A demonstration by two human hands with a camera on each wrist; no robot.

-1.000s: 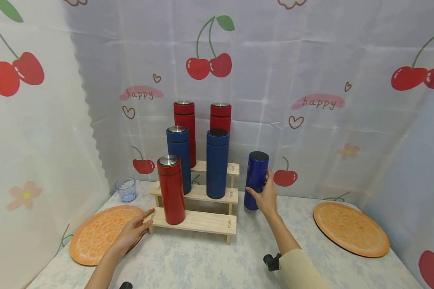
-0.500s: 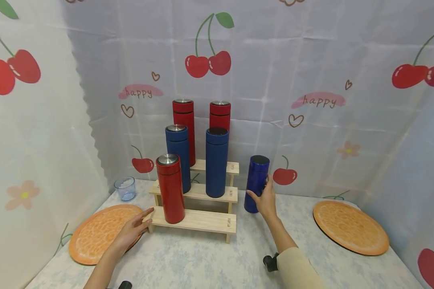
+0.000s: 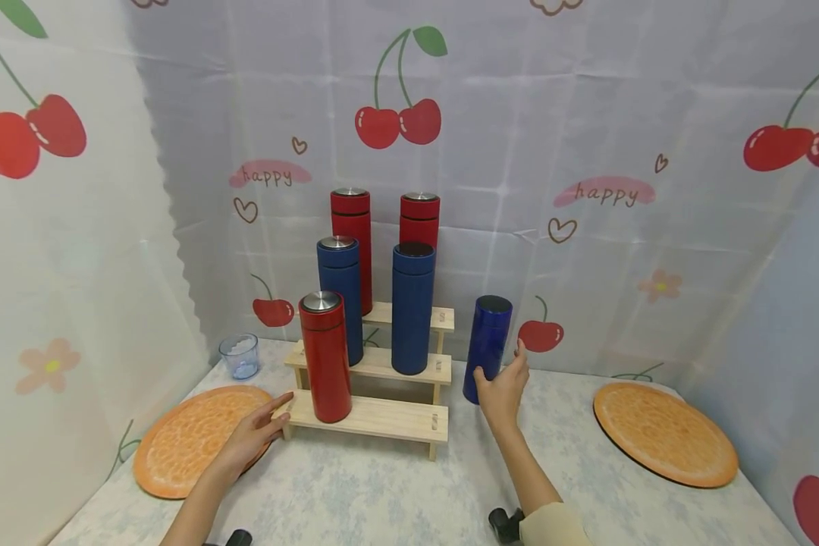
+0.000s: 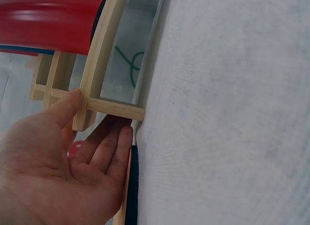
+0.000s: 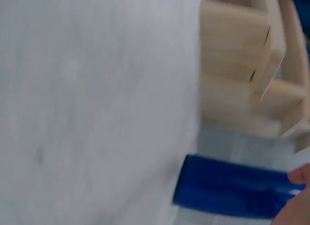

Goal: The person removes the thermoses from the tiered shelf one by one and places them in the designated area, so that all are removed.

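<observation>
A shiny blue thermos bottle (image 3: pixel 486 345) with a dark lid stands upright on the table, right of a three-step wooden stand (image 3: pixel 399 418). My right hand (image 3: pixel 505 390) is at the bottle's lower right side, thumb across its front and fingers spread off the side. The right wrist view is blurred, with the thumb at the edge of the bottle (image 5: pixel 227 186). My left hand (image 3: pixel 252 436) holds the left end of the lowest step. In the left wrist view, its thumb lies on the plank end (image 4: pixel 85 120) and its fingers (image 4: pixel 121 152) bend by the leg.
On the stand are a red thermos (image 3: pixel 324 364) in front, two matte blue ones (image 3: pixel 412 318) on the middle step and two red ones (image 3: pixel 362 280) on top. Orange-patterned round mats (image 3: pixel 662 432) lie at both sides. A small blue glass (image 3: pixel 240 358) stands back left.
The blue thermos has come down a little onto the table. My right fingers have loosened from round it and drawn away to the right. My left hand stays on the stand.
</observation>
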